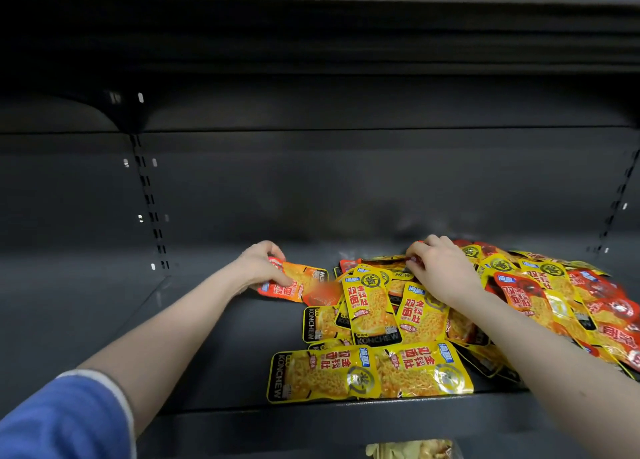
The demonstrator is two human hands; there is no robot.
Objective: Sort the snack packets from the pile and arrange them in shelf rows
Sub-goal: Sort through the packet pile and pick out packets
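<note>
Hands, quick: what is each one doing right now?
Left hand: grips a red-orange snack packet beside the pile.
Right hand: fingers curled, pinching a packet on top of the pile.

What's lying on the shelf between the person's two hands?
In the head view, the red packet held by the left hand reaches toward the pile, whose left edge lies under the right hand.

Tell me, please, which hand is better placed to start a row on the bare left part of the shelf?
Left, probably. The left hand already grips a red packet at the pile's left edge, beside that bare area. The right hand is over the pile.
</note>
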